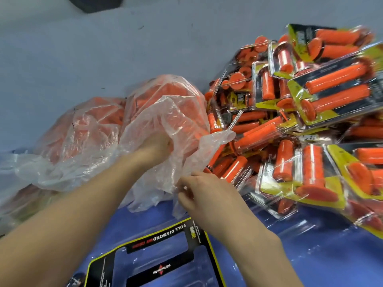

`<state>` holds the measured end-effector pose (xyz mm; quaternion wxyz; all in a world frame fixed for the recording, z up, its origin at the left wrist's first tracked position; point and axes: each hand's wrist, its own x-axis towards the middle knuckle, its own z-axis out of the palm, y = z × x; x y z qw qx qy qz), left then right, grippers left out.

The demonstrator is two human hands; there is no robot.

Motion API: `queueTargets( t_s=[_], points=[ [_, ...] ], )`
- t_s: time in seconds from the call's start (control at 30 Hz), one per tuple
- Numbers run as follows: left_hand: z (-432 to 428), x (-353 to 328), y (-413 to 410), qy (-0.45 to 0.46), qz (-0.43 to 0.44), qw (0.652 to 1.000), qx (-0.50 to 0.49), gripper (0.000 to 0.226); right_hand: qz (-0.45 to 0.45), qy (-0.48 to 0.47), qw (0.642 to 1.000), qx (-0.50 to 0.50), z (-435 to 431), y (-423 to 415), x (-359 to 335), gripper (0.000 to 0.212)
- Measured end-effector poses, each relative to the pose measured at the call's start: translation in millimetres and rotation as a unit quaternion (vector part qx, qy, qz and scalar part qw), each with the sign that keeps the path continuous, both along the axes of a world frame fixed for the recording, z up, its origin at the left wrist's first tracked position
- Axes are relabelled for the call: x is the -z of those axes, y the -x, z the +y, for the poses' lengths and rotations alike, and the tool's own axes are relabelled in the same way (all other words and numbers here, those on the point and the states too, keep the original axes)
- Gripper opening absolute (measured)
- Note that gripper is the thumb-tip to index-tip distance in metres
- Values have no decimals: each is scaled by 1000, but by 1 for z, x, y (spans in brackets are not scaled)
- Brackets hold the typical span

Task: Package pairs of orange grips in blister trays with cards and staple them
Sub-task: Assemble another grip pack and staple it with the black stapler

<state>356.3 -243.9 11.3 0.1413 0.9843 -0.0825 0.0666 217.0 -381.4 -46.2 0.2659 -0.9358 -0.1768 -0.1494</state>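
A clear plastic bag (165, 112) full of loose orange grips lies in the middle. My left hand (154, 149) reaches into its mouth; the fingers are hidden inside the plastic. My right hand (199, 191) pinches the bag's lower edge just in front. Near the bottom lies a black and yellow card (149, 251) reading "FULL DIAMOND", set in a clear blister tray (207, 266).
A heap of finished blister packs (310, 112) with orange grips fills the right side. A second bag of grips (83, 129) lies to the left. The surface is blue (331, 255) in front and pale grey-blue (83, 48) behind.
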Motion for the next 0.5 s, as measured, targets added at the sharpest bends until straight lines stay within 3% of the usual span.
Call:
queueTargets(
  t_s=[0.1, 0.17, 0.23, 0.5],
  points=[
    [-4, 3, -10, 42, 51, 995, -79, 36, 5, -61, 998, -21, -2, -2, -2, 24],
    [-4, 6, -14, 63, 97, 983, -146, 27, 2, -101, 994, -30, -5, -2, -2, 25],
    [-5, 13, -20, 42, 120, 973, -193, 33, -6, -126, 992, -30, -10, -4, -2, 25],
    [-14, 24, -15, 56, 95, 970, -217, 20, -19, -134, 991, -20, -26, -4, -3, 25]
  ],
)
